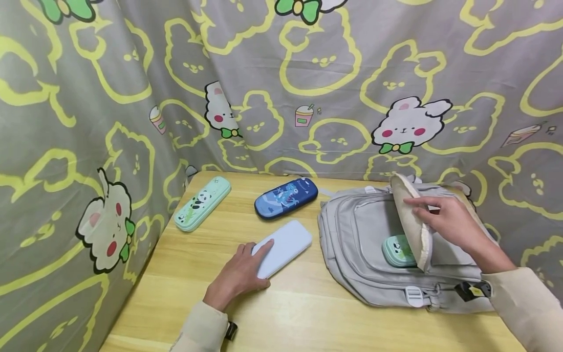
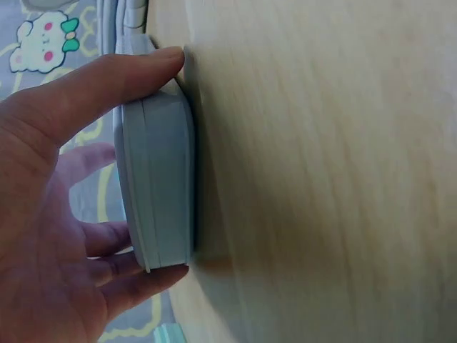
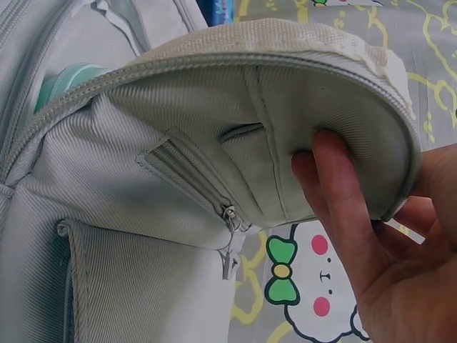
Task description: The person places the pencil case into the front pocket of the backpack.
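My left hand (image 1: 237,276) grips a plain pale blue pencil case (image 1: 286,247) lying on the table. In the left wrist view, the thumb is at one long side of the case (image 2: 168,179) and the fingertips reach the other. With my right hand (image 1: 457,225) I hold up the pocket flap (image 1: 406,215) of a grey backpack (image 1: 347,230). The right wrist view shows fingers (image 3: 339,179) on the flap's inner side, near a small zipper pull (image 3: 230,218). Partly hidden by the flap, a green pencil case (image 1: 396,250) sits in the pocket area.
A green panda pencil case (image 1: 202,203) lies at the table's far left. Beside it, further right, is a dark blue pencil case (image 1: 286,198) with a dinosaur print. Behind the wooden table (image 1: 290,313) hangs a grey patterned curtain (image 1: 264,63).
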Demonstrator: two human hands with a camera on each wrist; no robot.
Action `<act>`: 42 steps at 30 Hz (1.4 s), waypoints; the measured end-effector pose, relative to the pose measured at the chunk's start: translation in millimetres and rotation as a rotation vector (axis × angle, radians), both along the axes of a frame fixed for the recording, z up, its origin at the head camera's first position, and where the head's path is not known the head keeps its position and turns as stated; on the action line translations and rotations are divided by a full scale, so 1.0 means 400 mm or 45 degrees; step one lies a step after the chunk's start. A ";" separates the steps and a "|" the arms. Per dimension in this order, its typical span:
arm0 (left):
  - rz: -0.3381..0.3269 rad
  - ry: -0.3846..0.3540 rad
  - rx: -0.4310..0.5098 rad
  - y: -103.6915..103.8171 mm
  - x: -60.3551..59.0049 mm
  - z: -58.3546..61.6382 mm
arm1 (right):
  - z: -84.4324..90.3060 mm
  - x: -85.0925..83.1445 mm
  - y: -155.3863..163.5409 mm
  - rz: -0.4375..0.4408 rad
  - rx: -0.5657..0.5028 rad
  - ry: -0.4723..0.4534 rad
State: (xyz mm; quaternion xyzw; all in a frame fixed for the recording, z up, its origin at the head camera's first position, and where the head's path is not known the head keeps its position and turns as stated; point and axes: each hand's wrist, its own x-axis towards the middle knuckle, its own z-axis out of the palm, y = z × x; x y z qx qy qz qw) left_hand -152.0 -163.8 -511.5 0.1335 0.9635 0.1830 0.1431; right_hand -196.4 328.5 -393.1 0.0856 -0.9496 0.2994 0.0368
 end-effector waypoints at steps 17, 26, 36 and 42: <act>0.006 0.047 0.162 -0.043 -0.026 -0.021 | -0.004 -0.004 -0.001 0.006 -0.025 -0.028; -0.022 0.065 0.231 -0.062 -0.049 -0.002 | -0.002 -0.002 -0.008 0.004 -0.011 -0.016; -0.073 0.060 0.310 -0.056 -0.065 0.028 | -0.008 0.007 -0.016 0.011 -0.027 -0.024; -0.075 0.073 0.364 -0.043 -0.077 0.035 | -0.003 0.008 -0.018 0.013 -0.016 -0.003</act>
